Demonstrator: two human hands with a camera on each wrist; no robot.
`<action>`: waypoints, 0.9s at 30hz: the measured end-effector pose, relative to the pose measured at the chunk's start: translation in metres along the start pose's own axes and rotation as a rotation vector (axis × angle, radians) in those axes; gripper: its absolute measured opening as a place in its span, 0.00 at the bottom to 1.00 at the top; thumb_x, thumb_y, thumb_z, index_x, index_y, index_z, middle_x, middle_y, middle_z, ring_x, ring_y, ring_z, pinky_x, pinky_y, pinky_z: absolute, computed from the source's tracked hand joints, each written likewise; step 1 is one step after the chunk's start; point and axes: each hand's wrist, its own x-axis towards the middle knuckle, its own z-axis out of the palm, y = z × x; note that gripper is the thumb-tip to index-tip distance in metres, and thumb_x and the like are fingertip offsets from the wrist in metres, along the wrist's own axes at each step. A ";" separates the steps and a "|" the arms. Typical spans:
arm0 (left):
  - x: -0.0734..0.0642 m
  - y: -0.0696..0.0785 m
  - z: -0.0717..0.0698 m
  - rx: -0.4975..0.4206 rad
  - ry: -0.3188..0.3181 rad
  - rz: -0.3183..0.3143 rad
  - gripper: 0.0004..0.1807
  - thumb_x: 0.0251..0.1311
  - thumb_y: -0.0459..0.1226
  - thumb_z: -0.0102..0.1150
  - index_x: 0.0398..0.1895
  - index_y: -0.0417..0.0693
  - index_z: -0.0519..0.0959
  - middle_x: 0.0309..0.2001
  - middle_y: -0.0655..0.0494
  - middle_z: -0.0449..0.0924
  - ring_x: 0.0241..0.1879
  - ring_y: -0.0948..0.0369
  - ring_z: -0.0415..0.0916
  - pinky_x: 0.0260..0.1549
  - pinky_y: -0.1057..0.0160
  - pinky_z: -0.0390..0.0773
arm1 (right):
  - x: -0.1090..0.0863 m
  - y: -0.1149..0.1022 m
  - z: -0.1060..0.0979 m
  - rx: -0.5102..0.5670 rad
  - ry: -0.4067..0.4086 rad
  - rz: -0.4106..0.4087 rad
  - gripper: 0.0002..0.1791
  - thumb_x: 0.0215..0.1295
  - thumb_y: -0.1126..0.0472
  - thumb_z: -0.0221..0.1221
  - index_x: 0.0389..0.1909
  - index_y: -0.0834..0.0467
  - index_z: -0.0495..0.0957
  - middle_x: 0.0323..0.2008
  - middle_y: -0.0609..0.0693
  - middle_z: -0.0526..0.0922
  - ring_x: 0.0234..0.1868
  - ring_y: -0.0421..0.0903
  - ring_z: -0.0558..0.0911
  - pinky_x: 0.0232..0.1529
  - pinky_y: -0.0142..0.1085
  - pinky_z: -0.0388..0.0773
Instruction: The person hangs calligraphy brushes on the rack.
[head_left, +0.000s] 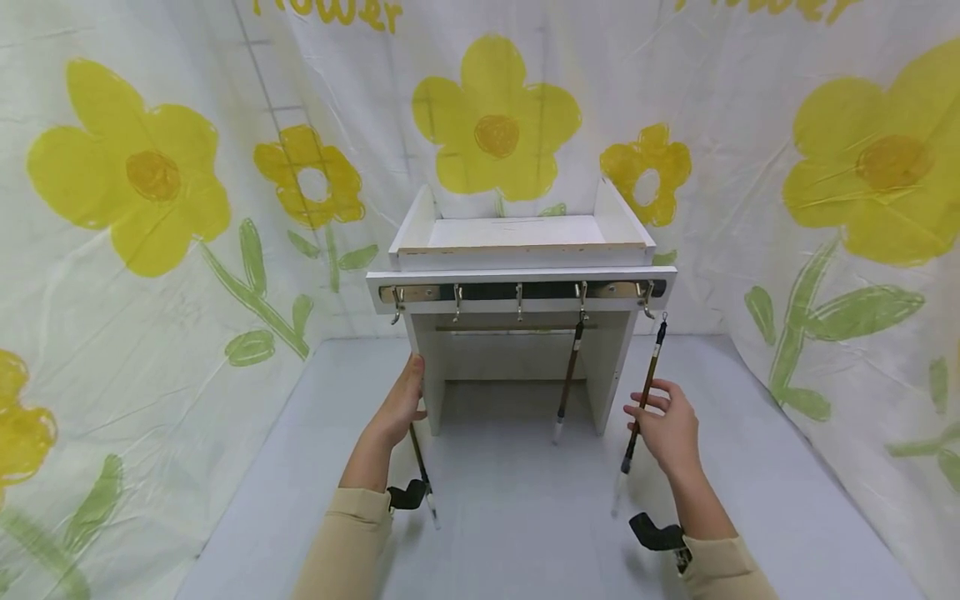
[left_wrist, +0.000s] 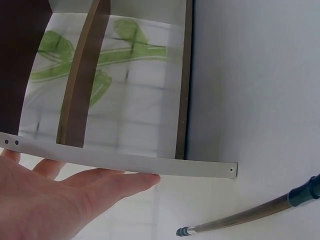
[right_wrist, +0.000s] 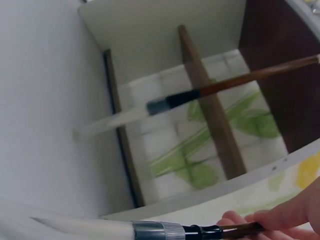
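My left hand (head_left: 396,408) rests against the front left edge of a white wooden rack (head_left: 429,379). In the left wrist view its fairly straight fingers (left_wrist: 115,186) touch the panel from outside. My right hand (head_left: 671,427) pinches a writing brush (head_left: 651,371) by its brown handle, to the right of the rack. The brush slants with its loop up near the rightmost hook (head_left: 647,298) and its white bristles down; loop and hook look apart. A second writing brush (head_left: 573,360) hangs from the neighbouring hook.
A third brush (head_left: 418,454) is beside my left wrist, its white tip low. Several hooks line the metal strip (head_left: 487,291) across the rack's front. An open tray (head_left: 517,232) tops the rack. Behind stands a white flower-printed cloth (head_left: 390,108). Everything is on a pale tabletop (head_left: 510,533).
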 end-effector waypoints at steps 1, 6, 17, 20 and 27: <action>0.000 0.000 0.000 0.000 0.002 0.000 0.42 0.71 0.70 0.18 0.82 0.66 0.31 0.82 0.42 0.32 0.75 0.27 0.41 0.60 0.25 0.64 | -0.002 -0.003 -0.001 0.011 0.007 -0.010 0.32 0.71 0.70 0.57 0.73 0.63 0.58 0.60 0.69 0.78 0.41 0.41 0.89 0.37 0.34 0.87; 0.000 0.000 0.000 0.000 0.002 0.000 0.42 0.71 0.69 0.17 0.82 0.66 0.31 0.82 0.43 0.31 0.75 0.27 0.41 0.60 0.25 0.64 | -0.011 -0.016 -0.005 0.034 0.045 -0.077 0.32 0.71 0.69 0.58 0.73 0.61 0.59 0.58 0.67 0.80 0.38 0.35 0.88 0.36 0.31 0.86; 0.001 -0.002 0.000 0.012 -0.010 0.002 0.41 0.72 0.68 0.17 0.82 0.67 0.30 0.82 0.42 0.31 0.75 0.27 0.42 0.61 0.25 0.63 | -0.031 -0.040 -0.006 0.044 0.120 -0.209 0.30 0.70 0.68 0.61 0.70 0.59 0.63 0.54 0.64 0.84 0.35 0.28 0.86 0.36 0.28 0.85; 0.001 -0.001 -0.001 0.006 -0.015 -0.002 0.39 0.73 0.67 0.16 0.82 0.68 0.30 0.82 0.43 0.31 0.76 0.28 0.41 0.61 0.24 0.63 | -0.037 -0.046 -0.006 0.044 0.134 -0.249 0.29 0.70 0.69 0.61 0.70 0.59 0.64 0.53 0.63 0.84 0.36 0.27 0.86 0.37 0.28 0.85; 0.002 -0.002 -0.001 -0.001 -0.015 -0.008 0.38 0.74 0.66 0.16 0.82 0.68 0.29 0.82 0.43 0.30 0.76 0.28 0.40 0.61 0.24 0.62 | -0.052 -0.062 -0.009 0.075 0.154 -0.338 0.30 0.68 0.72 0.61 0.69 0.60 0.65 0.52 0.63 0.85 0.38 0.26 0.86 0.38 0.27 0.84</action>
